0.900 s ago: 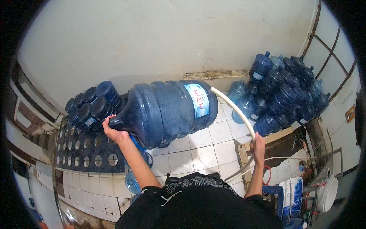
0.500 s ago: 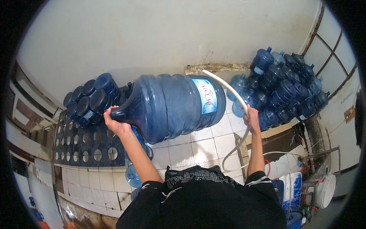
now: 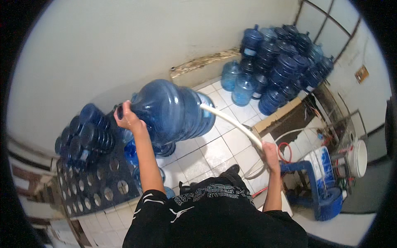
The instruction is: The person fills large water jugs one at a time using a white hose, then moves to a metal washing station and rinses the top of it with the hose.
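Note:
A large blue water jug (image 3: 178,109) lies tilted on its side, its neck toward the left and its light label partly in sight on the far end. My left hand (image 3: 130,118) is closed around the jug's neck. In my right hand (image 3: 271,155) is a pale hose (image 3: 237,126), gripped some way back from its end. That end overlaps the labelled side of the jug; whether it touches cannot be told. Below my left forearm, more blue jugs (image 3: 138,175) show in part.
Stacked blue jugs (image 3: 285,62) fill the far right corner. At left, more jugs (image 3: 89,134) lie on a black rack with round holes (image 3: 99,182). Blue plastic furniture (image 3: 306,167) and a white bucket (image 3: 357,159) stand at right. A low ledge (image 3: 206,68) runs along the wall.
My view has turned and shifted to the right. The jug now appears more foreshortened, and my right hand is lower, with the hose end in front of the jug's label.

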Demonstrator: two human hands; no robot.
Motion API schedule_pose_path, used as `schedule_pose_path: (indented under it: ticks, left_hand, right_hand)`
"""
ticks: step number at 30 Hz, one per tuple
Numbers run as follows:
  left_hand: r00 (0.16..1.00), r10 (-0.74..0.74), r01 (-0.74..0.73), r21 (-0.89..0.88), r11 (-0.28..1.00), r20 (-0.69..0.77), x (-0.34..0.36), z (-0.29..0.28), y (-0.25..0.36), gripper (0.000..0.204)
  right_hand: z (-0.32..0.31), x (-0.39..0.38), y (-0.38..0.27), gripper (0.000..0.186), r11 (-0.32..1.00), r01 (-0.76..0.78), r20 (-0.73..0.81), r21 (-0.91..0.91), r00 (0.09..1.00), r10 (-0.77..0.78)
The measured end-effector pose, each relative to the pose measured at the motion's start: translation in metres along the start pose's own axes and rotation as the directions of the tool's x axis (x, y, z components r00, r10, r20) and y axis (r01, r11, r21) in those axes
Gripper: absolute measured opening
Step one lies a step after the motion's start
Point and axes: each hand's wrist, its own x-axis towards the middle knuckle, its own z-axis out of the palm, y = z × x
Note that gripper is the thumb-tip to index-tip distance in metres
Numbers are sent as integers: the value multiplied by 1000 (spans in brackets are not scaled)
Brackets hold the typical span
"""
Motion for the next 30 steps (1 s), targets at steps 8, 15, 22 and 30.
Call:
schedule_pose_path:
  ticks: [8, 15, 22, 30]
  left_hand:
    - [670, 91, -395, 250, 884, 737, -179, 56, -179, 22]
    - [234, -207, -649, 311, 694, 950, -280, 83, -249, 39]
    - [53, -462, -737, 347, 581, 885, -362, 125, -256, 53]
    - [-100, -464, -802, 205, 562, 880, -439, 192, -323, 80]
  right_hand:
    - [-37, -26, -10, 42, 994, 10, -100, -112, 995, -21]
    - [-60, -2, 14, 41, 996, -11, -239, -90, 971, -11]
    - [-104, 9, 31, 40, 993, -80, -453, -82, 891, 34]
    - [-154, 9, 72, 41, 958, -285, -754, 29, 623, 208]
